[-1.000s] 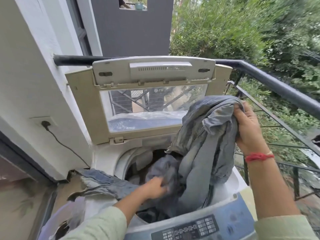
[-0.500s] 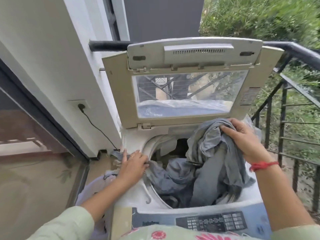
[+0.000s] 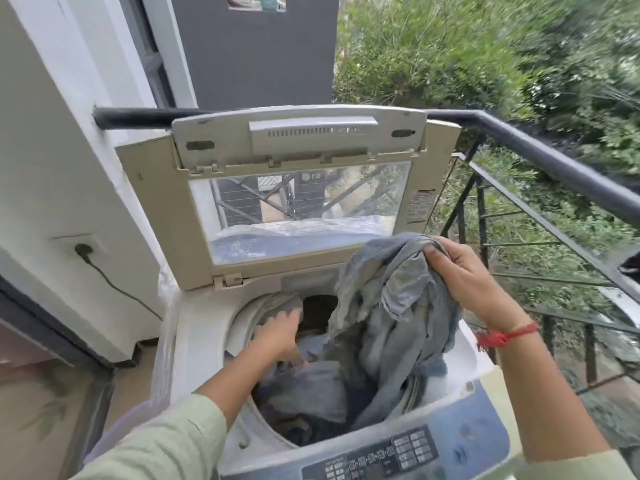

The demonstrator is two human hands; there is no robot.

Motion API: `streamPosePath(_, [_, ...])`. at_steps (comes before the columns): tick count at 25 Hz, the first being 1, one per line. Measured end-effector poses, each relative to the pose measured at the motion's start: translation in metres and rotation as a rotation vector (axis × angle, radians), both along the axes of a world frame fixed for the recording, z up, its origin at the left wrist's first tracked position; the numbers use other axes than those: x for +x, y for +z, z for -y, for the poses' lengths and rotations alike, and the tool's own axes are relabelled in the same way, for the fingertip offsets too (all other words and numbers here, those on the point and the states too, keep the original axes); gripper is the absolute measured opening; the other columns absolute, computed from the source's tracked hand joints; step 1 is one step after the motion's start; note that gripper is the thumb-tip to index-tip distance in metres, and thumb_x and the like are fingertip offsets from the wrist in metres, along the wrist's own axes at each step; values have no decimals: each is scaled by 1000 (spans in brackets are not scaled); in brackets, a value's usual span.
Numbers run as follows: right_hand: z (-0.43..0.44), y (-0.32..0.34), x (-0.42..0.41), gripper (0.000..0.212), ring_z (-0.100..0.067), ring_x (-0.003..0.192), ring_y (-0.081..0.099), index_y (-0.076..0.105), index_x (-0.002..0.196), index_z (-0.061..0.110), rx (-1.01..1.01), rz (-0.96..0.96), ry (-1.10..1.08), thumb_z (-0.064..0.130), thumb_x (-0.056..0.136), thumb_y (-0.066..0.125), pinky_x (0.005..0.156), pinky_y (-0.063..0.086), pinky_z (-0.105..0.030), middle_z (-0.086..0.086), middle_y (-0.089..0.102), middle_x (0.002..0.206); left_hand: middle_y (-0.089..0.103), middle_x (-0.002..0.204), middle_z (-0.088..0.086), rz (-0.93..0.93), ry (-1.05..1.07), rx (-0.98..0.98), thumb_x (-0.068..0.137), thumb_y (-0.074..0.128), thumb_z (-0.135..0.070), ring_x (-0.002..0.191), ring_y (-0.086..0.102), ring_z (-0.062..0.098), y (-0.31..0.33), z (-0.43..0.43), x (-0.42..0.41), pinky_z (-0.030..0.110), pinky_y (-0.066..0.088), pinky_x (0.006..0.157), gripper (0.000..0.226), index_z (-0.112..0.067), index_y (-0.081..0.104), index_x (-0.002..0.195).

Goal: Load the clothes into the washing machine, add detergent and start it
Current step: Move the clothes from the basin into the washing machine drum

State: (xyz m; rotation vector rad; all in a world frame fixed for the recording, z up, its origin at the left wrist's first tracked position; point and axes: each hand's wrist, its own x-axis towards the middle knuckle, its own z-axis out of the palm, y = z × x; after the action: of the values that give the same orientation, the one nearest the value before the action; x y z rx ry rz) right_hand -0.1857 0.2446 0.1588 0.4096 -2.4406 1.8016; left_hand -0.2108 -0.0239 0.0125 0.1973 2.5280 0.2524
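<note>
So the white top-loading washing machine (image 3: 194,344) sits right under both hands, with its beige lid with the clear window (image 3: 440,188) flipped upright just behind them. The right hand (image 3: 467,275) is up above the back right of the tub opening, fingers curled tight round a bunched end of a faded grey-blue garment (image 3: 391,327). The rest of that garment hangs down from the fist and trails into the drum, so it's half in, half in the air.

The left hand (image 3: 280,336) is lower, reaching in over the left rim, palm down on the pile of dark and grey clothes (image 3: 311,393) already lying in the drum. Its fingertips are blurred and sunk in the fabric, so I can't tell whether it's grabbing or just pushing.

The blue-grey button panel (image 3: 388,457) is below the wrists, nearest the camera. There's a red thread band (image 3: 505,336) on the right wrist and a black metal balcony railing (image 3: 554,161) off past the right hand.
</note>
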Motion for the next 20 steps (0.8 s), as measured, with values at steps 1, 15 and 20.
streamPosePath(1, [2,1,0,29,-8,89,64,67,97,21,5,9,58,40,90,47,80,50,-22,9,71,93,17,152,4,-24,44,244,63,80,-47,140,22,26,7,0,1,46,30,111,116,-27,4,149])
streamPosePath(15, [19,-38,-32,39,-28,107,59,59,120,13,1233,377,213,9,81,63,85,44,-31,-11,65,116,56,75,4,-759,560,1033,85,42,-29,75,50,20,80,67,-47,35,39,70,19,-17,52,76])
streamPosePath(20, [10,-11,-55,61,-34,111,52,51,127,17,697,-292,-547,-9,71,46,88,47,-44,-10,53,127,55,92,13,-1197,321,651,95,45,-20,72,49,24,100,75,-41,29,32,62,12,-9,48,100])
